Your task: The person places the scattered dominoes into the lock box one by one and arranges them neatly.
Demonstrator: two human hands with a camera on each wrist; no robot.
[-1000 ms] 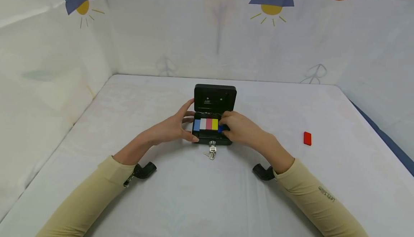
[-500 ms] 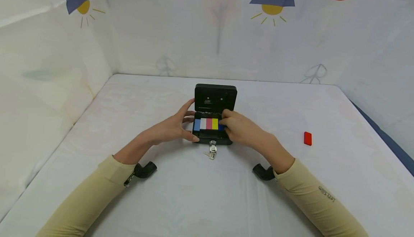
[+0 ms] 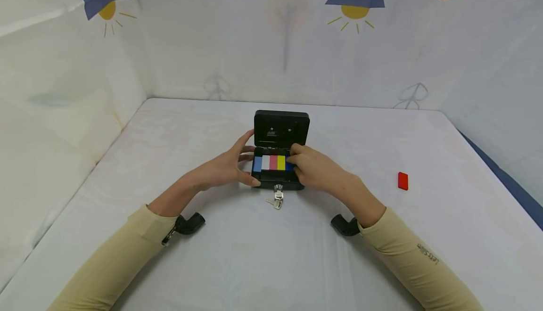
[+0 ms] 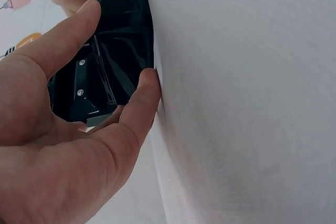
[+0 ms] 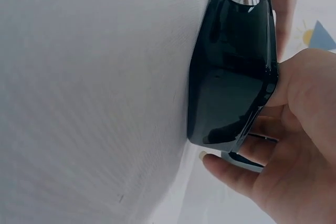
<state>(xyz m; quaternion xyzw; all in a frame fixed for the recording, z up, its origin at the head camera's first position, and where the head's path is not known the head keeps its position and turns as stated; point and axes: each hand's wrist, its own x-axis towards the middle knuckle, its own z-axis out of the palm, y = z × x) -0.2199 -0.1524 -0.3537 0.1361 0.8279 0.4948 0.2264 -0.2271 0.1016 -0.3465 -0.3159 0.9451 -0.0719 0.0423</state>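
Observation:
A small black cash box (image 3: 280, 179) stands on the table with its lid (image 3: 282, 128) raised. Inside, light blue, white, pink and yellow blocks lie side by side in a row, and a dark blue block (image 3: 289, 165) at the right end is partly covered by fingers. My left hand (image 3: 225, 168) holds the box's left side, thumb at the front corner, other fingers toward the back. My right hand (image 3: 319, 168) reaches over the right rim, curled fingertips at the dark blue block. In the right wrist view the box wall (image 5: 226, 103) hides these fingertips.
A silver lock with keys (image 3: 278, 198) hangs at the box's front. One red block (image 3: 403, 181) lies apart on the white table (image 3: 254, 264), to the right. White cloth walls (image 3: 246, 47) stand behind and on both sides.
My right thumb has drawn in toward the fingers over the dark blue block, covering more of it. The left hand, box and red block stay in place.

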